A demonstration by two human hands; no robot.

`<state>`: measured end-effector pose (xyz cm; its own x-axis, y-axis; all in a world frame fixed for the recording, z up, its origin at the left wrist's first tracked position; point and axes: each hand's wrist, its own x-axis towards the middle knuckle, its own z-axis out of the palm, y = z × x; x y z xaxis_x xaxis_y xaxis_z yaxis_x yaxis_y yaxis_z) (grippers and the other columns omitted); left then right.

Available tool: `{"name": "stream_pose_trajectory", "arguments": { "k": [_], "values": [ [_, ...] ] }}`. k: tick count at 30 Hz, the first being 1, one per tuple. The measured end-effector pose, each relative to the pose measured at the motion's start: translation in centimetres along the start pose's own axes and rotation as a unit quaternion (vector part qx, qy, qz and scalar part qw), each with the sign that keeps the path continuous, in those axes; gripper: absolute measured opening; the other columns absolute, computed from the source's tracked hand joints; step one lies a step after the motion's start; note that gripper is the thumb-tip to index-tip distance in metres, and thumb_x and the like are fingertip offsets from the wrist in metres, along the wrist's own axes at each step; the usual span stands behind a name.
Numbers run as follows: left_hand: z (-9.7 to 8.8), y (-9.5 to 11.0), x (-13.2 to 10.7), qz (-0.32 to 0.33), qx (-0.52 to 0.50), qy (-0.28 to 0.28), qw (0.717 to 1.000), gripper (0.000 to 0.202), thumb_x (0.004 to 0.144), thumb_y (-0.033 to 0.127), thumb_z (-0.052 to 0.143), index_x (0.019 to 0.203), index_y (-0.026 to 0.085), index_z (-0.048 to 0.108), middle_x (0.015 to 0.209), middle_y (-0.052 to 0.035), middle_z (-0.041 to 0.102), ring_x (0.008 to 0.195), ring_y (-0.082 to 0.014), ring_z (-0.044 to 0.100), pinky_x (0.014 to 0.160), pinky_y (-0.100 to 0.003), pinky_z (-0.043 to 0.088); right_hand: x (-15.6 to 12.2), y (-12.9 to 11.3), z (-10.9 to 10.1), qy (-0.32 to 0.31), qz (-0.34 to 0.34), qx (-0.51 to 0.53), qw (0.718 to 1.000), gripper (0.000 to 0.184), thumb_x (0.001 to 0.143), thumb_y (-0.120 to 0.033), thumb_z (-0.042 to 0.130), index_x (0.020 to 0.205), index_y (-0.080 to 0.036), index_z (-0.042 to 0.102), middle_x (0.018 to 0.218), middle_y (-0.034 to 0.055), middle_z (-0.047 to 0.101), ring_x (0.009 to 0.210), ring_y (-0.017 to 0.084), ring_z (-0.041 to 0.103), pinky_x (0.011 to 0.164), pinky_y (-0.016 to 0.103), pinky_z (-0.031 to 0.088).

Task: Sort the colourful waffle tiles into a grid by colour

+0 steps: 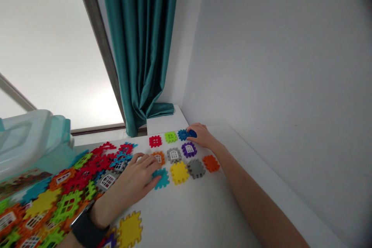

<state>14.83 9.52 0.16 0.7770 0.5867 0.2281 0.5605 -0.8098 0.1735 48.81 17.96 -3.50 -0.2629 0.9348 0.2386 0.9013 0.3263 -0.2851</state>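
Coloured plastic puzzle tiles lie in a grid on the white table (188, 213). My right hand (202, 135) reaches to the far row and pinches a dark blue piece (192, 134) beside a blue tile (182, 134), next to a green tile (171, 136) and a red tile (155, 141). My left hand (138, 178) rests flat with fingers stretched out, its fingertips on a teal tile (162, 178) and near an orange window tile (159, 157). A yellow tile (179, 172), grey tile (196, 168), orange tile (211, 163), purple window tile (189, 149) and grey window tile (174, 155) fill the grid.
A big heap of loose tiles (58, 197) covers the table's left side. A pale green plastic bin (31, 139) stands at the far left. A teal curtain (139, 46) hangs at the back beside a window. A white wall (276, 66) runs along the right. A yellow tile (130, 230) lies near my wrist.
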Motion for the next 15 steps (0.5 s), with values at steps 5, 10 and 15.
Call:
{"name": "stream_pose_trajectory", "arguments": {
  "k": [5, 10, 15],
  "values": [
    [0.05, 0.0, -0.02, 0.004, 0.005, 0.006, 1.0, 0.01, 0.096, 0.026, 0.057, 0.105, 0.025, 0.062, 0.109, -0.0047, 0.069, 0.102, -0.0251, 0.061, 0.099, -0.045, 0.038, 0.0, -0.02, 0.24, -0.006, 0.003, -0.001, 1.0, 0.03, 0.082, -0.028, 0.075, 0.111, -0.023, 0.07, 0.121, 0.0096, 0.071, 0.119, 0.029, 0.059, 0.102, 0.045, 0.042],
    [0.01, 0.0, -0.14, 0.008, 0.001, 0.008, 1.0, 0.011, 0.096, 0.025, 0.057, 0.106, 0.025, 0.062, 0.109, -0.0044, 0.068, 0.102, -0.0245, 0.061, 0.096, -0.042, 0.039, -0.03, 0.06, 0.32, -0.01, 0.002, 0.002, 1.0, 0.035, 0.083, -0.029, 0.074, 0.117, -0.024, 0.07, 0.124, 0.01, 0.07, 0.121, 0.029, 0.059, 0.103, 0.046, 0.042],
    [-0.02, -0.04, -0.17, 0.015, 0.006, 0.016, 1.0, 0.011, 0.096, 0.025, 0.057, 0.106, 0.025, 0.062, 0.109, -0.0043, 0.068, 0.102, -0.0243, 0.062, 0.097, -0.042, 0.039, -0.02, 0.12, 0.47, -0.011, 0.0, 0.003, 1.0, 0.04, 0.082, -0.03, 0.074, 0.121, -0.024, 0.069, 0.127, 0.0102, 0.07, 0.121, 0.03, 0.059, 0.103, 0.046, 0.043]
  ]
}}
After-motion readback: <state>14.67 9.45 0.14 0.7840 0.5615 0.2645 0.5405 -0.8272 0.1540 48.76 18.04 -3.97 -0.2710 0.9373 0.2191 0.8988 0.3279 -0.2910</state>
